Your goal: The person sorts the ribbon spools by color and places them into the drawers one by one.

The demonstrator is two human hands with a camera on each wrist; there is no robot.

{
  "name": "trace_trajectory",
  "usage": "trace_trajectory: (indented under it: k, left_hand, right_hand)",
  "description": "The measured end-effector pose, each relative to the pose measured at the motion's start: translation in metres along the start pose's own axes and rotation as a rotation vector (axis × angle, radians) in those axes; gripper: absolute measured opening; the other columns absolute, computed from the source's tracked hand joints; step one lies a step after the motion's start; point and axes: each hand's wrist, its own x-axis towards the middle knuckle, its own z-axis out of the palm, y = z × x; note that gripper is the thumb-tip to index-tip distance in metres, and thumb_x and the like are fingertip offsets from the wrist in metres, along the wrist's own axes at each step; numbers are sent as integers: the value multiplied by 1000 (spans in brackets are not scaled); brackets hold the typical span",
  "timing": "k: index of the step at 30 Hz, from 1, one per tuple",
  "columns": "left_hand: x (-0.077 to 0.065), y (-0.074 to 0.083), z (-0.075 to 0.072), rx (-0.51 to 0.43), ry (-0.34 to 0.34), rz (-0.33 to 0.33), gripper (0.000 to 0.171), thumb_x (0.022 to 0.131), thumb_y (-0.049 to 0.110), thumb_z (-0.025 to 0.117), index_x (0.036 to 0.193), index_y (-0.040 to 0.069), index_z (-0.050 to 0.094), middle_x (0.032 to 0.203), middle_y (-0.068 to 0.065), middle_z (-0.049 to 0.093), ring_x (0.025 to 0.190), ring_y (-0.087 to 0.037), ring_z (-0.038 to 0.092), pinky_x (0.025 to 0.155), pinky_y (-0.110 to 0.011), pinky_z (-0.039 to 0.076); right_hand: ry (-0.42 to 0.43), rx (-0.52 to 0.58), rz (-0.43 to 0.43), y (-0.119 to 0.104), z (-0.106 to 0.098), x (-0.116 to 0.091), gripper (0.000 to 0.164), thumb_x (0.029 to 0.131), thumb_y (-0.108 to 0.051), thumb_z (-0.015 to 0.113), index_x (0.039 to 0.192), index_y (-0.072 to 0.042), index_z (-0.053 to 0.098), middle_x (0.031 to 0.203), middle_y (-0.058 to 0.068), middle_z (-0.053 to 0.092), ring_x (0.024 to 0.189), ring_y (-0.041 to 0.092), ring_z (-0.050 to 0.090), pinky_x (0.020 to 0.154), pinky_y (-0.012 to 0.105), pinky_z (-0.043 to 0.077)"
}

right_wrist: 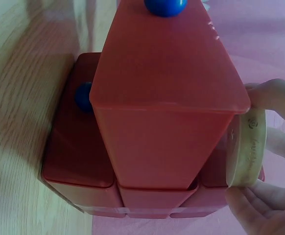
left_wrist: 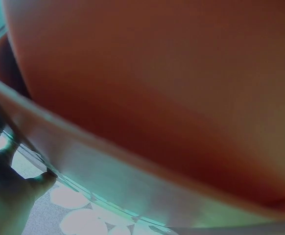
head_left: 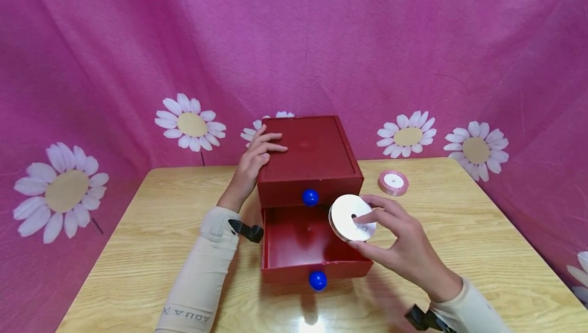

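Note:
A red drawer unit stands on the table with a drawer pulled out below the top one. My left hand rests on the unit's top at its left edge, fingers spread over the surface. In my right hand, a ribbon spool with a white face is gripped by its rim, over the right side of the drawer. Pale gold ribbon with dark lettering wraps the spool in the right wrist view. One fingertip lies near its centre hole.
Behind the right hand, a pink ribbon spool lies on the wooden table. Blue round knobs stick out from the top drawer and the pulled-out one. Under the latter, the right wrist view shows another shut drawer. Pink flowered cloth hangs behind.

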Motion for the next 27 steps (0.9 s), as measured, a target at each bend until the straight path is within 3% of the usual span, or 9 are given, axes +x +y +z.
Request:
trace_trajectory:
  k: [12,27]
  left_hand:
    - [0,-1,0,4,1,-4,37,88,-1,35,109,-15,63,135,-32,44,143,-45,10,116,-52,4]
    - [-1,0,0,-1,1,-3,37,89,0,35,109,-14,63,135,-32,44,143,-45,8,116,-51,3]
  right_hand:
    - [-96,32,-51,-2,8,6,37,68,-26,88,100,-26,69,130,2,56,115,18,55,92,14,45]
    - [-237,50,-92,-2,21,16,34,74,-35,83,102,-25,67,132,4,54,115,20,55,91,28,51]
